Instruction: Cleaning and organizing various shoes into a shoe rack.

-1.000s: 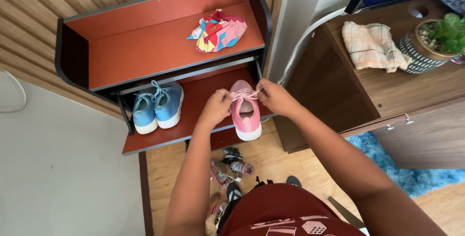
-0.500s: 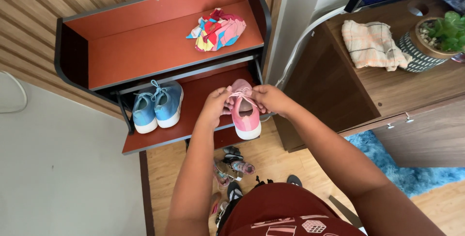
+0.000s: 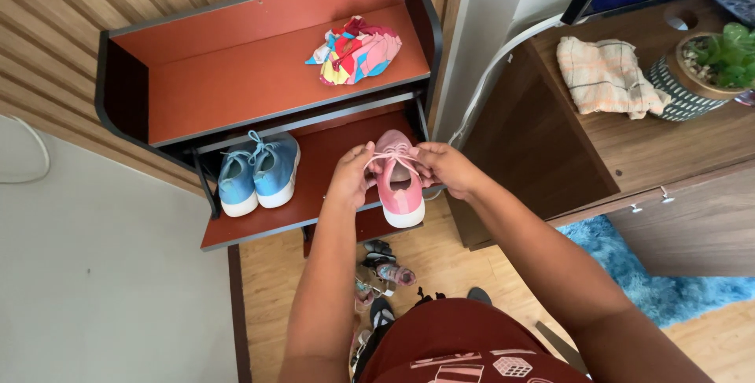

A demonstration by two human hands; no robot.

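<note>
Centrally in the frame: left hand (image 3: 351, 180) and right hand (image 3: 440, 169) both pinched on the pale pink laces (image 3: 391, 157) of a pink fabric sneaker with a white sole (image 3: 399, 184), each grip closed on a lace end, laces pulled outward to either side above the tongue. Sneaker resting toe-forward on the lower reddish-brown shelf (image 3: 314, 186) of an open black-framed shoe rack (image 3: 118, 92), near that shelf's right end, toe slightly over the front edge. Just left on the same shelf, well apart from the pink one: a pair of light blue sneakers with white soles (image 3: 259, 172), side by side and touching. On the upper shelf, towards the upper middle of the frame, a crumpled multicoloured cloth bundle in pink, red, yellow and blue (image 3: 358, 50), alone. Below the rack, on the wooden floor (image 3: 440, 257) at lower centre, a small heap of dark and pink sandals (image 3: 381, 269). At upper right, a dark wooden cabinet (image 3: 653, 155) carrying a folded cream checked cloth (image 3: 605, 76) and, beside it, a patterned round pot (image 3: 684, 88) holding a green plant (image 3: 731, 49). At lower right, a blue shaggy rug (image 3: 653, 273).
</note>
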